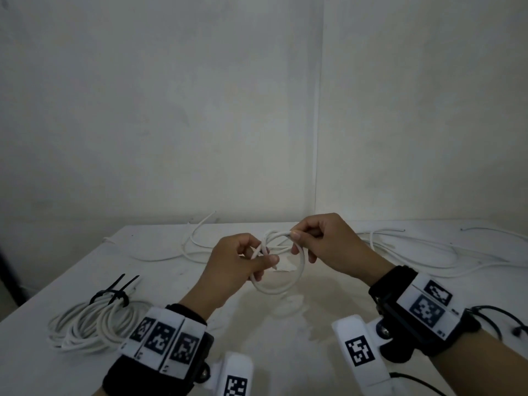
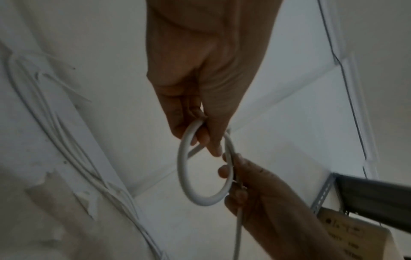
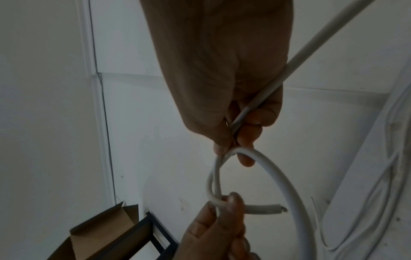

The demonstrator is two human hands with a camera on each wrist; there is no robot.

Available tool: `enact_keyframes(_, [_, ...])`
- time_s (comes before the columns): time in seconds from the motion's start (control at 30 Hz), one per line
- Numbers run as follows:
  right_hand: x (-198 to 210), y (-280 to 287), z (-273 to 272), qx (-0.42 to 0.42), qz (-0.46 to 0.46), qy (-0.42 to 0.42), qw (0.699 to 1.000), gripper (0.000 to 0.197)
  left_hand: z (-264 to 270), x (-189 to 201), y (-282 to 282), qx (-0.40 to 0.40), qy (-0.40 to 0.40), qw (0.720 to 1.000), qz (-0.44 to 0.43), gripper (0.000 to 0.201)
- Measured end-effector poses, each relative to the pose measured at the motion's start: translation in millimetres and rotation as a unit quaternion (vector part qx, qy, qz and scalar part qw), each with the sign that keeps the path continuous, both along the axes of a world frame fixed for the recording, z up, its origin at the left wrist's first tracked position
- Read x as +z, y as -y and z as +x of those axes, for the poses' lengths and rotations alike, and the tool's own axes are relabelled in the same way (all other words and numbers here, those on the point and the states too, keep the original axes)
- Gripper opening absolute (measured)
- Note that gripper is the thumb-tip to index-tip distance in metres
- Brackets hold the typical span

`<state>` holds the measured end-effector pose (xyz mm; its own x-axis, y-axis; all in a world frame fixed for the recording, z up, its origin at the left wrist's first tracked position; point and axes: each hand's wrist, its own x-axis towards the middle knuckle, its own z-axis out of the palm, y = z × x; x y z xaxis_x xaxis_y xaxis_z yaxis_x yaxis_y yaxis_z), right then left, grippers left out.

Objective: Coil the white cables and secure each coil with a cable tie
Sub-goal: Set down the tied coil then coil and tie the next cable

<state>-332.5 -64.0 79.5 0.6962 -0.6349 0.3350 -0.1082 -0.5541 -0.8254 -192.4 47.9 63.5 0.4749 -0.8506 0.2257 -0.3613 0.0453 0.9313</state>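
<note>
Above the middle of the table I hold a white cable bent into one small loop. My left hand pinches the loop's left side where the strands cross, and the cut cable end sticks out past its fingers. My right hand pinches the top of the loop, and the free length runs back along its palm. The left wrist view shows the loop hanging between both hands. A finished white coil bound with black cable ties lies at the front left.
Loose white cables lie along the back of the table, to the right and to the left. White walls close the corner behind. A cardboard box and a dark metal shelf frame stand beside the table.
</note>
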Motion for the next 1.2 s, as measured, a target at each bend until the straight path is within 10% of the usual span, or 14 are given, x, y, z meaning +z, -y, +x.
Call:
enact_keyframes(0.37, [3, -8, -8, 0.036, 0.022, -0.057, 0.997, 0.014, 5, -14, 7, 0.16, 0.377, 0.908, -0.086, 0.018])
enact_keyframes(0.63, [4, -4, -11, 0.015, 0.025, -0.037, 0.999, 0.019, -3, -7, 7, -0.047, 0.036, 0.998, -0.03, 0.018])
enact_keyframes(0.97, [5, 9, -16, -0.012, -0.027, -0.045, 0.999, 0.022, -2, -3, 2, -0.071, 0.264, 0.961, 0.048, 0.03])
enact_keyframes(1.2, [1, 9, -10, -0.02, -0.026, -0.002, 0.999, 0.023, -3, -5, 3, -0.068, 0.233, 0.968, 0.07, 0.034])
